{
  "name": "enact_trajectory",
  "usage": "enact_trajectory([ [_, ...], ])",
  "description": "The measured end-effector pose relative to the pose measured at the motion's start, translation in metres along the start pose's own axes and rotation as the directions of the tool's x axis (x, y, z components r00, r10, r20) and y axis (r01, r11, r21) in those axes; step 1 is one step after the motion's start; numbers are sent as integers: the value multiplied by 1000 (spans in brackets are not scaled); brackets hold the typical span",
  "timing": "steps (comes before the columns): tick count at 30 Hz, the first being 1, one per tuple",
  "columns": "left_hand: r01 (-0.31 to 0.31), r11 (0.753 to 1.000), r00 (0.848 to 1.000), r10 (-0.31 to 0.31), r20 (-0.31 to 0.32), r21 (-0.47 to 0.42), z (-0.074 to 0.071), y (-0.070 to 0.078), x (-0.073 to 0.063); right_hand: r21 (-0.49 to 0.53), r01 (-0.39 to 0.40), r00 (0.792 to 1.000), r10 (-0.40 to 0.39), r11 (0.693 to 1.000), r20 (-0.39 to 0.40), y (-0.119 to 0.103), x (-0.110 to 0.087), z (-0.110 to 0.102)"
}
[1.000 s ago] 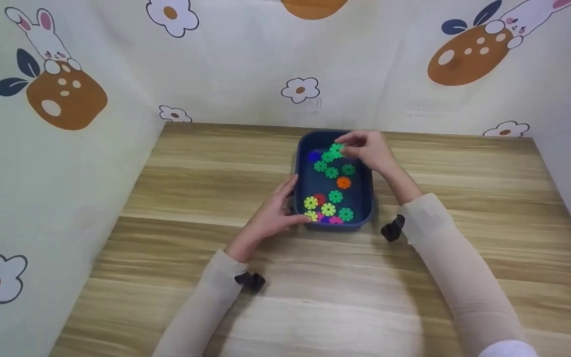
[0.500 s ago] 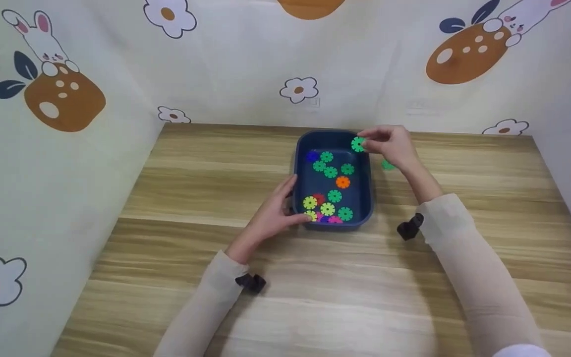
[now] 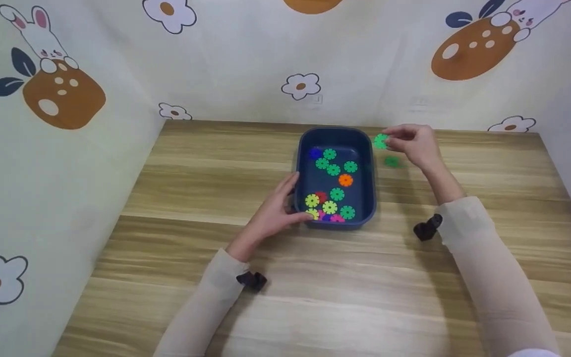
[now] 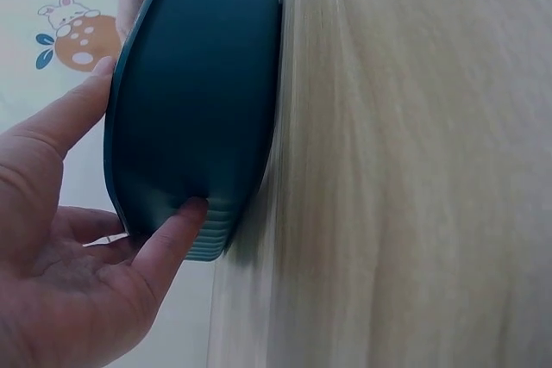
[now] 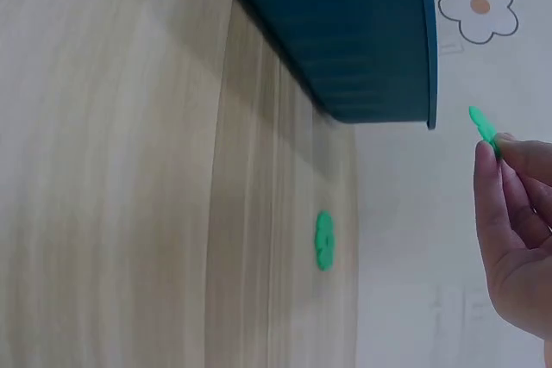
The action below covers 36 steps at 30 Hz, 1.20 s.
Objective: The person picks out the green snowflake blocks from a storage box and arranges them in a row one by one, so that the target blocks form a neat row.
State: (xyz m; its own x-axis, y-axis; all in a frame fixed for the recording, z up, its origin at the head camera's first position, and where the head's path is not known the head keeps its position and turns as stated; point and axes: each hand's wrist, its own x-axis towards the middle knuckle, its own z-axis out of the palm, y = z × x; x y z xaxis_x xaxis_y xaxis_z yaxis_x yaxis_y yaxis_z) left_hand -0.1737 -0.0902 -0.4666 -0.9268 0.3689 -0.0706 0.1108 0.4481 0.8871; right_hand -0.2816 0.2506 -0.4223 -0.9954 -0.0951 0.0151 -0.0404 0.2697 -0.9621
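In the head view, my right hand (image 3: 418, 144) pinches a green notched plastic disc (image 3: 379, 142) between thumb and fingertips, just beyond the right rim of a dark blue plastic bin (image 3: 373, 198). Below that hand a second green disc (image 3: 392, 161) lies on the table; the right wrist view shows this table disc (image 5: 324, 240) flat and apart from the bin. My left hand (image 3: 271, 212) braces the bin's near left corner, thumb over the near rim. Its fingers (image 4: 177, 234) press fairly straight against the outer wall in the left wrist view.
Several loose discs lie inside the bin: green ones towards the back, an orange disc (image 3: 345, 180) mid-bin, and yellow, red, pink and blue ones near the front. The wooden table (image 3: 206, 168) meets a patterned wall covering (image 3: 236, 74) behind the bin and at the sides.
My right hand has lifted a green disc from the back of the bin and carried it right, past the rim. The left hand and the bin have stayed in place.
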Motion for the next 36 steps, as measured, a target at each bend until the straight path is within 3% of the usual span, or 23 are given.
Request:
enact_trajectory([
  [5, -2, 1000, 1000, 2, 4, 16, 0, 0, 0, 58, -34, 999, 36, 998, -29, 8, -1, -9],
  [11, -35, 999, 999, 35, -3, 39, -1, 0, 0, 59, -46, 996, 50, 997, -73, 19, -4, -19],
  [18, -29, 998, 1000, 30, -7, 60, -1, -1, 0, -42, -88, 989, 82, 995, -123, 31, -6, -26],
  [26, -12, 996, 1000, 12, -4, 94, -1, 1, 0, -122, -137, 985, 123, 983, -118, 45, -7, -37],
  [36, -32, 999, 999, 32, 2, 41, -1, -1, 0, -263, -218, 974, 191, 940, -124, 58, -5, -43],
])
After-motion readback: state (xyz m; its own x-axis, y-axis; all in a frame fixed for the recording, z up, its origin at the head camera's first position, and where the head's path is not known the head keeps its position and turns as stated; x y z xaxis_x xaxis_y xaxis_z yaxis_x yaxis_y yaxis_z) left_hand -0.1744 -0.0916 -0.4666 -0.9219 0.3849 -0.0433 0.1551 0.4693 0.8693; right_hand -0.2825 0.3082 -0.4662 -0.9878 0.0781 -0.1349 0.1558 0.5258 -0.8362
